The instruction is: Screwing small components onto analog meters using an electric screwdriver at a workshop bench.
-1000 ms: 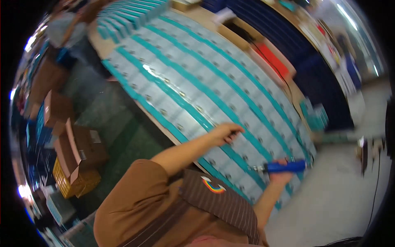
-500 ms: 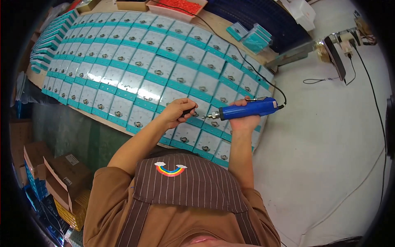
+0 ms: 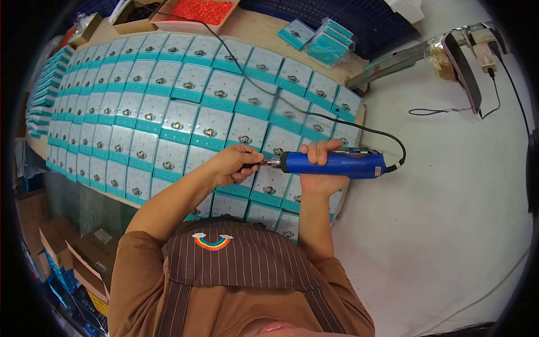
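Note:
My right hand (image 3: pixel 317 182) is wrapped round a blue electric screwdriver (image 3: pixel 334 164), held level with its silver tip toward the left. My left hand (image 3: pixel 231 164) is closed in a pinch on a small dark piece (image 3: pixel 250 165), mostly hidden by the fingers. The screwdriver's tip meets the fingertips there; whether it sits in the dark piece cannot be made out. Under both hands lie rows of flat white-and-teal packs (image 3: pixel 245 131), each with a small round metal part on its face.
A black cord (image 3: pixel 359 128) arcs from the screwdriver across the packs. At the back stand a tray of red pieces (image 3: pixel 199 11) and a box of dark pieces (image 3: pixel 135 16). Stacked teal packs (image 3: pixel 330 44) lie back right. A phone (image 3: pixel 462 73) stands at the right; cardboard boxes (image 3: pixel 84 247) are lower left.
The screwdriver has moved left, its tip closing the gap to my left hand. My right fingers now curl over its top. The whole view has shifted slightly.

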### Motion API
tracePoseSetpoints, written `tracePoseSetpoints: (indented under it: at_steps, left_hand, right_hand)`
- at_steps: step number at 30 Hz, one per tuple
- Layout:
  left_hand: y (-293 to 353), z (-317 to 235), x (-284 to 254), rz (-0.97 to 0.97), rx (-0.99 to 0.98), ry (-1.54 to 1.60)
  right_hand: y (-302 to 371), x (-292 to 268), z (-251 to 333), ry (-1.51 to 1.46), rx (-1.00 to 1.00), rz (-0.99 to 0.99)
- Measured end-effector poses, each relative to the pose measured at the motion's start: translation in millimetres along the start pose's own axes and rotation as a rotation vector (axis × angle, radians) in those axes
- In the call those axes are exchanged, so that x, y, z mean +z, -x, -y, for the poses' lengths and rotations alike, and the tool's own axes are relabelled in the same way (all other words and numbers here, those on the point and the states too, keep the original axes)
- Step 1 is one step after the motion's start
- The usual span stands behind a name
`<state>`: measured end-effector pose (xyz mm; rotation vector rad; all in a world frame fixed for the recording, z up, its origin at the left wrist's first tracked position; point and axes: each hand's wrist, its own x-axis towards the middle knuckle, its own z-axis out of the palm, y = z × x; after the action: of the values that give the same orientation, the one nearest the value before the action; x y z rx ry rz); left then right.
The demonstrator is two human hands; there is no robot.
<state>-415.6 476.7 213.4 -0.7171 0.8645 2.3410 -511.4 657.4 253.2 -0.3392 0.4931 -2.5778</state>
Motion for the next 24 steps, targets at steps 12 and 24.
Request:
tracePoseSetpoints:
  at_steps: [12,24]
  left_hand:
    - [-48.9,-56.6,-20.2,-0.091,0.156,0.028]
    - [-58.4,-51.8,-33.3,-0.008,0.121,0.03]
  right_hand:
    - [-159.6,-43.5,78.0,0.479,-0.337,-0.063]
    - [-177.4,-107.9,21.3,0.562,-0.234,-0.348]
